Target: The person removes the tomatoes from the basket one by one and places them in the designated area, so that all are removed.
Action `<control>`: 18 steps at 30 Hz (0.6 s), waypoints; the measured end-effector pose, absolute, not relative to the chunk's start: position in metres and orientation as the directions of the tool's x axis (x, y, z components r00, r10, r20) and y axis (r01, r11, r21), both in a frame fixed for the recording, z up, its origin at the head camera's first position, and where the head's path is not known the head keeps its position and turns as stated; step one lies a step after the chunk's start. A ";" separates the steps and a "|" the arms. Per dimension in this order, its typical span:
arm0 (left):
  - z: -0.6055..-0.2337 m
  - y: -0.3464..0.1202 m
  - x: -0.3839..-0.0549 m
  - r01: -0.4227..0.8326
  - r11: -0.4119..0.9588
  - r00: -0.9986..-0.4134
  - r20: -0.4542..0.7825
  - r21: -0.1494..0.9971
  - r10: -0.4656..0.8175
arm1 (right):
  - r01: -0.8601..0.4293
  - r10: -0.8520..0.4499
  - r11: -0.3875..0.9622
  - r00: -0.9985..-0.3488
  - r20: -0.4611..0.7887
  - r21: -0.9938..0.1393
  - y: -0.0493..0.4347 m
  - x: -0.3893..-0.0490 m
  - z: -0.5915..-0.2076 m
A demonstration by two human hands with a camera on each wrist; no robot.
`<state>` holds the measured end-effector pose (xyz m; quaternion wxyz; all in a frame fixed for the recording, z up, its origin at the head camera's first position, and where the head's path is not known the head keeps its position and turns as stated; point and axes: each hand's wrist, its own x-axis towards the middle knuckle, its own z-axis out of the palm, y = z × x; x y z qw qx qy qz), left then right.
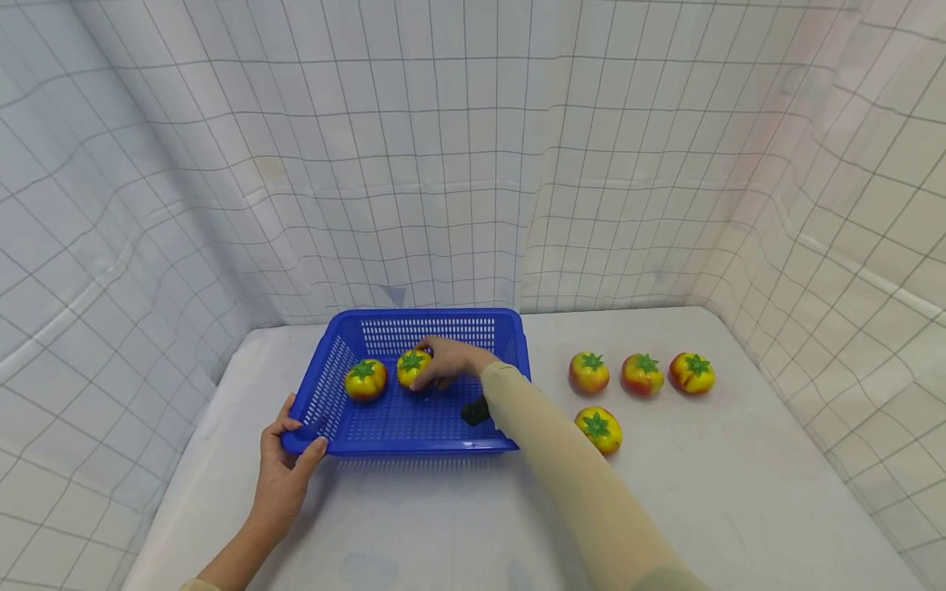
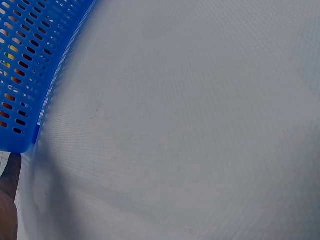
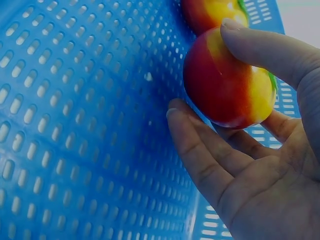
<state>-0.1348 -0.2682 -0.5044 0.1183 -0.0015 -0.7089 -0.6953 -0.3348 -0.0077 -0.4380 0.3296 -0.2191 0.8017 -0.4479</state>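
Inside a blue plastic basket (image 1: pixel 414 447), my right hand (image 1: pixel 451 361) holds a red-and-yellow tomato (image 1: pixel 411 367) with a green leafy top. In the right wrist view, the thumb lies on one side of this tomato (image 3: pixel 225 80) and fingers are around the other side. A second tomato (image 1: pixel 365 381) sits just left of it in the basket. My left hand (image 1: pixel 284 468) grips the basket's near left corner, thumb over the rim. Only part of that hand (image 2: pixel 9 200) shows in the left wrist view, against the basket's corner.
Right of the basket on the white-covered table (image 1: pixel 709 476) lie three tomatoes in a row: one (image 1: pixel 589 373), another (image 1: pixel 642 375) and a third (image 1: pixel 691 373). A further tomato (image 1: pixel 599 430) lies nearer, beside my right sleeve (image 1: pixel 576 468). White gridded curtains (image 1: pixel 443 164) surround the table.
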 end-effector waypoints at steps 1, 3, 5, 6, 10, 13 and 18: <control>-0.504 -0.268 -0.135 0.167 0.031 -0.972 0.170 0.985 -0.162 | -0.053 -0.648 0.496 -0.687 -0.329 -0.867 -0.007 -0.335 -0.437; -0.504 -0.268 -0.134 0.170 0.027 -0.972 0.172 0.985 -0.162 | -0.056 -0.654 0.486 -0.685 -0.321 -0.872 -0.005 -0.335 -0.434; -0.503 -0.268 -0.134 0.169 0.025 -0.972 0.171 0.985 -0.162 | -0.050 -0.658 0.475 -0.683 -0.317 -0.878 -0.003 -0.335 -0.432; -0.503 -0.268 -0.134 0.170 0.024 -0.972 0.172 0.985 -0.162 | -0.051 -0.662 0.470 -0.681 -0.314 -0.881 -0.002 -0.336 -0.431; -0.503 -0.268 -0.134 0.165 0.038 -0.972 0.169 0.986 -0.162 | -0.033 -0.672 0.446 -0.672 -0.310 -0.895 0.002 -0.339 -0.428; -0.502 -0.268 -0.134 0.156 0.056 -0.973 0.163 0.986 -0.161 | -0.028 -0.678 0.436 -0.667 -0.309 -0.899 0.005 -0.340 -0.425; -0.500 -0.267 -0.132 0.146 0.060 -0.975 0.154 0.987 -0.160 | -0.031 -0.702 0.418 -0.645 -0.301 -0.908 0.011 -0.340 -0.417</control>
